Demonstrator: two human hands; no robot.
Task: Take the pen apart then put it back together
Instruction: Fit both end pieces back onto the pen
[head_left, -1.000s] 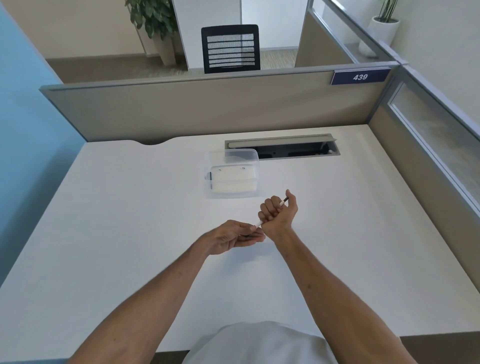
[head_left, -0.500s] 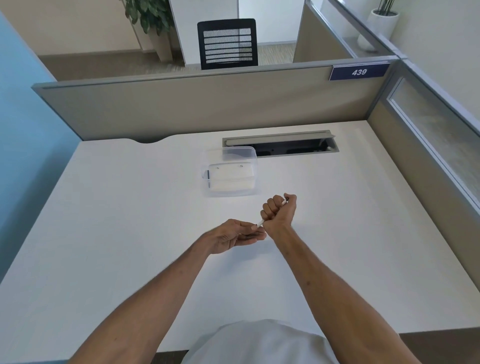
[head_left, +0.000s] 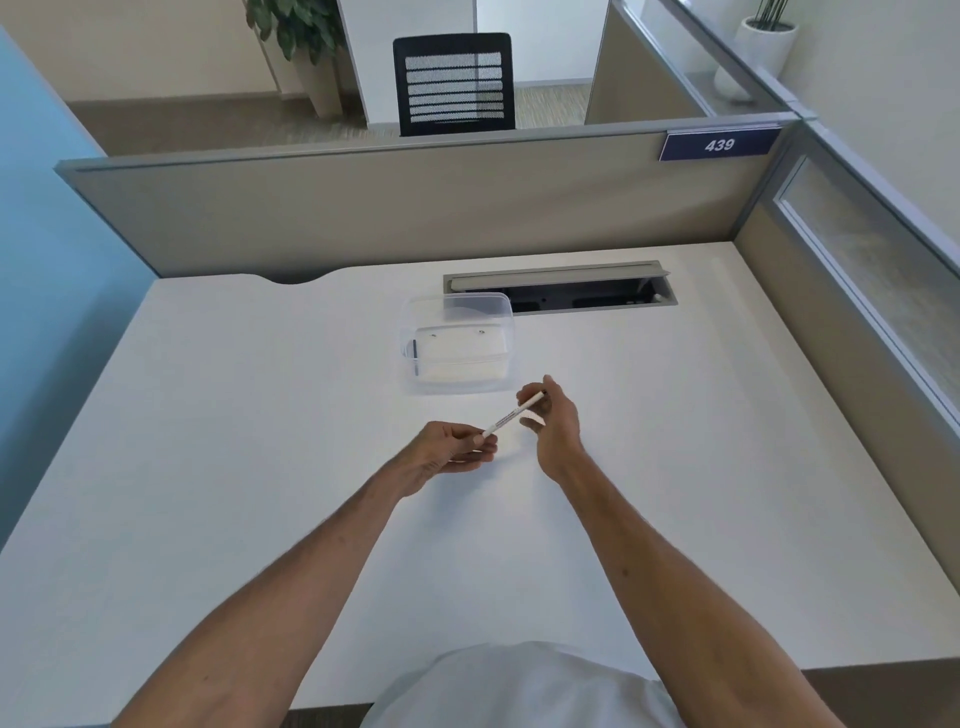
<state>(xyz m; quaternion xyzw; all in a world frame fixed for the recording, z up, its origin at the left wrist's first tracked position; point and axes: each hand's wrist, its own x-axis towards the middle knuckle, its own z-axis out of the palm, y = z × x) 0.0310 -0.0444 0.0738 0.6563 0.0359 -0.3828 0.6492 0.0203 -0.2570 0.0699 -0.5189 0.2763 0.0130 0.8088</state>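
Observation:
A white pen with small print on its barrel is held slanted above the white desk. My left hand pinches its near, lower end between thumb and fingertips. My right hand is at the pen's far, upper end. Its fingers are spread loosely around that tip, and I cannot see a firm grip there. The pen looks to be in one piece.
A clear plastic box stands just beyond my hands, with a thin dark part along its left inner wall. Behind it is an open cable slot in the desk. Grey partitions close off the back and right.
My right hand has opened from a fist wrapped around the pen to loose, spread fingers, so most of the barrel now shows. The left hand keeps its pinch on the lower end.

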